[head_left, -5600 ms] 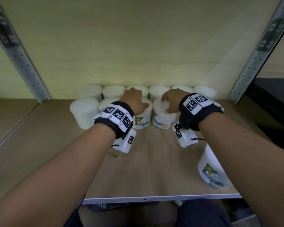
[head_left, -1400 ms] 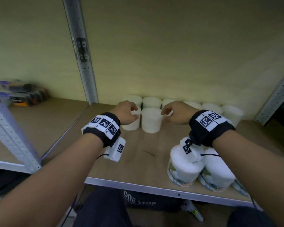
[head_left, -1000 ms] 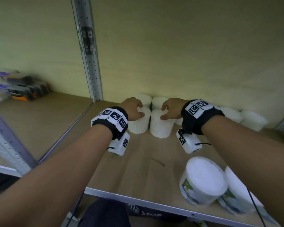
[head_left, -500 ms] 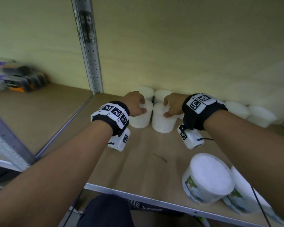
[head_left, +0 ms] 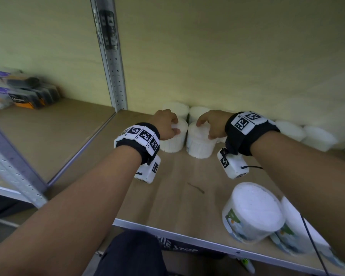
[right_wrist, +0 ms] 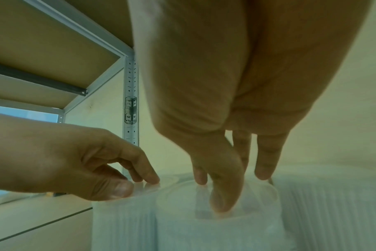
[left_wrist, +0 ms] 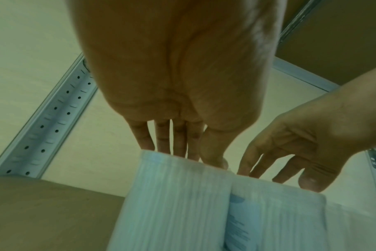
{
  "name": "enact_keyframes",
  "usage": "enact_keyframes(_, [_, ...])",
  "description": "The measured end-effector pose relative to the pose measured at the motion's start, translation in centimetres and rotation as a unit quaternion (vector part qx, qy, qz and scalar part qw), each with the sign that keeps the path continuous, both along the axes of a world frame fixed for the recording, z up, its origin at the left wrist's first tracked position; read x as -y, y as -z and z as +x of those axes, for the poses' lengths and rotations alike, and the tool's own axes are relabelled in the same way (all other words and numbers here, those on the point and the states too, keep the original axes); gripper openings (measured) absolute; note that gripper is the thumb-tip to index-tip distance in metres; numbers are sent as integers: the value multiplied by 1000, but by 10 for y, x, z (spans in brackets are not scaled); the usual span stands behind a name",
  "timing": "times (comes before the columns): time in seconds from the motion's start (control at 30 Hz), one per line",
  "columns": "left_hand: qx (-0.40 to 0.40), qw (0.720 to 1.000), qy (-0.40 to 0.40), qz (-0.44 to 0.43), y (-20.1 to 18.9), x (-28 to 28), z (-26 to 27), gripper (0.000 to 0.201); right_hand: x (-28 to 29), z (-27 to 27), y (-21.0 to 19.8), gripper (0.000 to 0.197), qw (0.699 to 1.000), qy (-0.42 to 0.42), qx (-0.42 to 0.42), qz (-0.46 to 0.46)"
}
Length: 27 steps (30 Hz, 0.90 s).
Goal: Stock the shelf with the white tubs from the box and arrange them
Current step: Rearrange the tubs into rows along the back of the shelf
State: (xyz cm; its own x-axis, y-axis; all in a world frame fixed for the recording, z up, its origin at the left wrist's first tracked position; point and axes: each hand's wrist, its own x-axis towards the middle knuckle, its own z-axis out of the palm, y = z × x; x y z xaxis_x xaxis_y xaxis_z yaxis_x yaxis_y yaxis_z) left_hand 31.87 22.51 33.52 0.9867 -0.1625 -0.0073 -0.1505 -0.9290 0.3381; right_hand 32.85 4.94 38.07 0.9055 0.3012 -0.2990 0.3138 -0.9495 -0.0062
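Two white tubs stand side by side near the shelf's back left. My left hand (head_left: 172, 126) grips the left tub (head_left: 173, 141) from above, thumb on the near rim and fingers over the far edge. My right hand (head_left: 204, 129) holds the right tub (head_left: 199, 145) the same way. In the left wrist view, the left hand (left_wrist: 189, 156) has its fingertips on the tub's top edge (left_wrist: 172, 203). In the right wrist view, the right hand (right_wrist: 230, 186) has its thumb on the tub's clear lid (right_wrist: 225, 229). A back row of tubs (head_left: 175, 109) lines the wall.
Two labelled tubs (head_left: 253, 212) stand at the shelf's front right edge, partly under my right forearm. More back-row tubs (head_left: 319, 138) sit at the far right. A perforated metal upright (head_left: 112, 56) rises at the left. Boxed goods (head_left: 24, 92) lie on the neighbouring shelf.
Both hands have slid their tubs back, close against the back row at the left end. In the last half second they have barely moved.
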Motion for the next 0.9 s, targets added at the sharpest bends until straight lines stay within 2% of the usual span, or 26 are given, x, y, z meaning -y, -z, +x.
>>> enact_keyframes(0.17, [-1, 1000, 0, 0, 0, 0, 1, 47, -5, 5, -1, 50, 998, 10, 54, 17])
enact_keyframes(0.37, [-1, 1000, 3, 4, 1, -1, 3, 46, -8, 5, 7, 66, 998, 57, 11, -29])
enact_keyframes(0.77, [1, 1000, 5, 7, 2, -2, 4, 47, -9, 6, 5, 60, 998, 27, 9, -52])
enact_keyframes(0.9, [-2, 1000, 6, 9, 2, -2, 4, 47, -4, 4, 1, 63, 999, 18, -9, -24])
